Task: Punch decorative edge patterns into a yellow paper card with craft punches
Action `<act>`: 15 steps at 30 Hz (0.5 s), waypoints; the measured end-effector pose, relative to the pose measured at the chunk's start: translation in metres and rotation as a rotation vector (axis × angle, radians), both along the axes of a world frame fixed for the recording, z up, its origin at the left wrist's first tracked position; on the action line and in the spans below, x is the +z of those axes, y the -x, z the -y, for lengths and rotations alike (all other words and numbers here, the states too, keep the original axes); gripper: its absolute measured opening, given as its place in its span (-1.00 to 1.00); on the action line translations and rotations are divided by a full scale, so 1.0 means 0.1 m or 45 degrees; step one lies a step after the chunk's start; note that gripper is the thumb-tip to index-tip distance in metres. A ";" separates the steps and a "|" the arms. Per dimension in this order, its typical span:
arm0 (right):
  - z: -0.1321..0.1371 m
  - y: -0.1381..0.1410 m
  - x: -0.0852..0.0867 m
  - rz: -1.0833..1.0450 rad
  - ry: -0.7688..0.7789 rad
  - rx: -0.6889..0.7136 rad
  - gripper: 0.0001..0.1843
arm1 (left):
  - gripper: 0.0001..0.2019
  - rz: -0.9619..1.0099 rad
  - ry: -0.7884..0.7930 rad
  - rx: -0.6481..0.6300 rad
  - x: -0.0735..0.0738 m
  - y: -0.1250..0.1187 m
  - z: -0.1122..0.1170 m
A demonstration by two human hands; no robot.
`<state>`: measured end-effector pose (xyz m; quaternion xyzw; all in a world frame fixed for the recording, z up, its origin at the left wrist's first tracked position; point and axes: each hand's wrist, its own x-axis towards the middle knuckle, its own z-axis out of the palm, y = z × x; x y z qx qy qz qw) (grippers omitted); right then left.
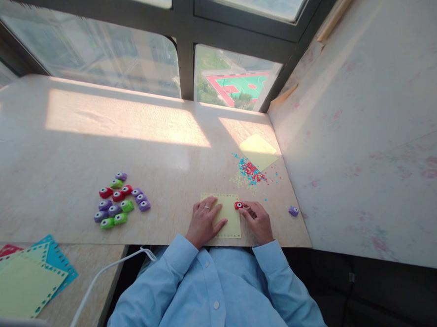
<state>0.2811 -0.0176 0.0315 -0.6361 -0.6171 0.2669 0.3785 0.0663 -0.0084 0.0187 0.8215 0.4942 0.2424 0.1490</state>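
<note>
Nearest us, our blue shirt sleeves (183,260) run out to the table edge, w/ a white cable (100,279) looping at 7 o'clock and a stack of punched-edge sheets (18,284) (yellow, teal, red) lower still at 8 o'clock on a separate ledge. Our left hand (203,222) lies spread and flat, palm down, pinning the yellow sheet (230,219), which sits square in front of us, close to the near edge. Our right hand (257,221) is at the sheet's R side, fingertips drawn together on the red punch (238,205), which sits at the sheet's upper R corner, approx touching its edge. We judge the step in hand is edge punching: the sheet is held still while the punch sits on its border. A further press would call for the edge seated in the punch slot and the L hand staying firm. At 3 o'clock a lone purple punch (293,211) lies apart. At 9 o'clock is a cluster of punches (122,202), purple, green and red, packed close. At 12–1 o'clock, a scatter of confetti (251,171) lies just before a second yellow sheet (259,152). The pale marble-look table (75,145) takes sun patches. Beyond it are the dark-framed window (99,47) and a sports court (245,86) far below, w/ a faded floral wall (371,143) at R.
</note>
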 end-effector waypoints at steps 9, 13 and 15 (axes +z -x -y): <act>-0.21 0.09 0.12 -0.071 0.239 -0.114 -0.63 | -0.61 0.001 -0.003 -0.003 0.00 0.01 0.00; -0.28 0.13 0.14 0.017 0.330 -0.103 -0.62 | -0.61 0.005 -0.003 -0.004 0.00 0.00 0.00; -0.30 0.13 0.14 0.047 0.344 -0.111 -0.62 | -0.61 0.007 -0.001 -0.005 0.00 0.00 0.00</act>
